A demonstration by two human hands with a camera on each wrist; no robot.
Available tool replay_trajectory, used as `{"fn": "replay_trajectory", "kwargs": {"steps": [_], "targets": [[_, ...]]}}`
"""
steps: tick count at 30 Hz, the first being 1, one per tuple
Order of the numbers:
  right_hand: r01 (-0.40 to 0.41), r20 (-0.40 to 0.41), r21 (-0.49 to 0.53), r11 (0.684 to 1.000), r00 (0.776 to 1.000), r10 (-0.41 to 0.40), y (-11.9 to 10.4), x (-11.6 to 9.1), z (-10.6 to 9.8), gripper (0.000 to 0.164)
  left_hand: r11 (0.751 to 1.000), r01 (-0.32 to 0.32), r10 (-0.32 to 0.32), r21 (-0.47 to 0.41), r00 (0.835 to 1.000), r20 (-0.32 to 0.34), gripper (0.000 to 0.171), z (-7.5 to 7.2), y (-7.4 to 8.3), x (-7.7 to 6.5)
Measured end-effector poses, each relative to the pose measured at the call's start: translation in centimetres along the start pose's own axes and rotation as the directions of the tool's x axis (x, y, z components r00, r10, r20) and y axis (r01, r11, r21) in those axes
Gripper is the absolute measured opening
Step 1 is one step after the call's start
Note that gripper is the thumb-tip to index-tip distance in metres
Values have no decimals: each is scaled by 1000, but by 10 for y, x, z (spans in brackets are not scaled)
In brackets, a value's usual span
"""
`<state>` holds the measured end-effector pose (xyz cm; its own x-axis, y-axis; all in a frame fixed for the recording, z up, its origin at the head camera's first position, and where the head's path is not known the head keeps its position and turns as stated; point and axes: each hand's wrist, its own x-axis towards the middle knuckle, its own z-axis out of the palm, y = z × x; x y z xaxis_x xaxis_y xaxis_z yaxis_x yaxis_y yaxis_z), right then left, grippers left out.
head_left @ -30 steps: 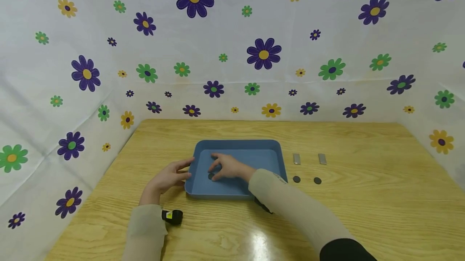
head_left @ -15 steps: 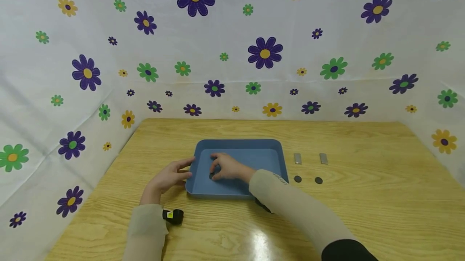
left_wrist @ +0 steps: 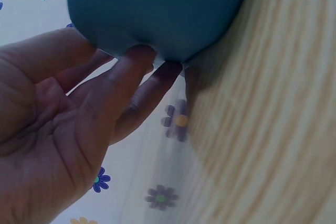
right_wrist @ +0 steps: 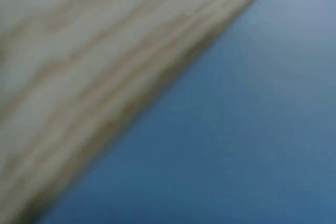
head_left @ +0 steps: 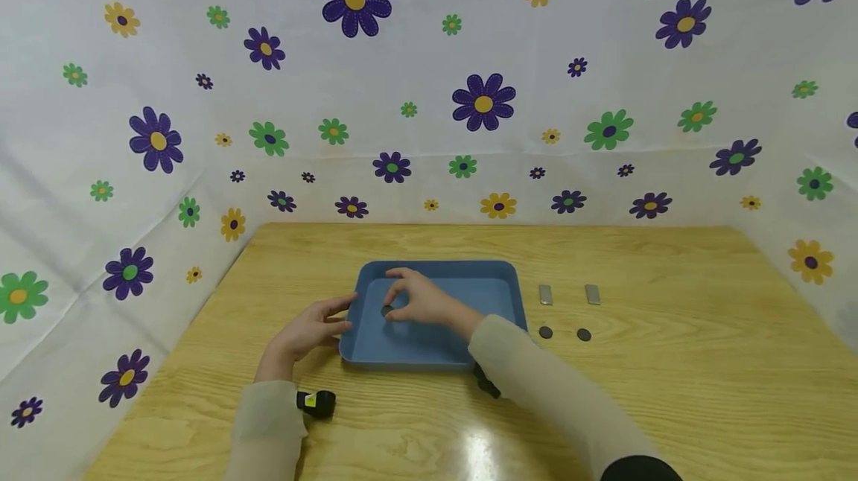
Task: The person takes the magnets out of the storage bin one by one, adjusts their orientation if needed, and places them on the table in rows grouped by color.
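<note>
A blue rectangular tray [head_left: 429, 362] sits on the wooden table. My left hand [head_left: 310, 330] rests against the tray's left side, fingers loosely extended. In the left wrist view, the fingertips of that hand [left_wrist: 73, 114] touch the tray's outer wall [left_wrist: 152, 9]. Over the tray's left part, my right hand [head_left: 425, 301] pinches a small dark round disc [head_left: 386, 310] between thumb and finger. The right wrist view holds only the blurred tray wall [right_wrist: 236, 129] and some table, with the hand out of sight.
Right of the tray lie two small grey rectangular plates [head_left: 546, 295] [head_left: 593, 294]. Nearer me are two dark round discs [head_left: 546, 332] [head_left: 584, 334]. A white flowered cloth [head_left: 402, 64] encloses the back and sides of the table [head_left: 670, 392].
My right thumb and finger have closed on the disc, which was lying in the tray. The right hand has risen slightly with it. The left hand stays at the tray's side.
</note>
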<state>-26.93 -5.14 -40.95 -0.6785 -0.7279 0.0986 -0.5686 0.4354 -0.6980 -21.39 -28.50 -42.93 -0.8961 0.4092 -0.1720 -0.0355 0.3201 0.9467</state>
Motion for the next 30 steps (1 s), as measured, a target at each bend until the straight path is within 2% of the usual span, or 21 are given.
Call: {"fn": "replay_trajectory", "kwargs": {"steps": [7, 15, 25, 30], "targets": [[-2, -34, 59, 998, 999, 4, -4, -16, -17, 9, 1000, 8, -7, 22, 1000, -21, 57, 2, 0, 0], [8, -49, 72, 997, 999, -4, -4, -42, -43, 8, 998, 15, -13, 56, 999, -36, 55, 4, 3, -2], [30, -112, 31, 999, 993, -27, 13, -91, -78, 9, 999, 21, -20, 50, 999, -28, 56, 4, 3, -2], [3, -142, 35, 999, 990, 2, 25, -120, -95, 9, 999, 19, -18, 42, 1000, -25, 57, 5, 4, -3]]}}
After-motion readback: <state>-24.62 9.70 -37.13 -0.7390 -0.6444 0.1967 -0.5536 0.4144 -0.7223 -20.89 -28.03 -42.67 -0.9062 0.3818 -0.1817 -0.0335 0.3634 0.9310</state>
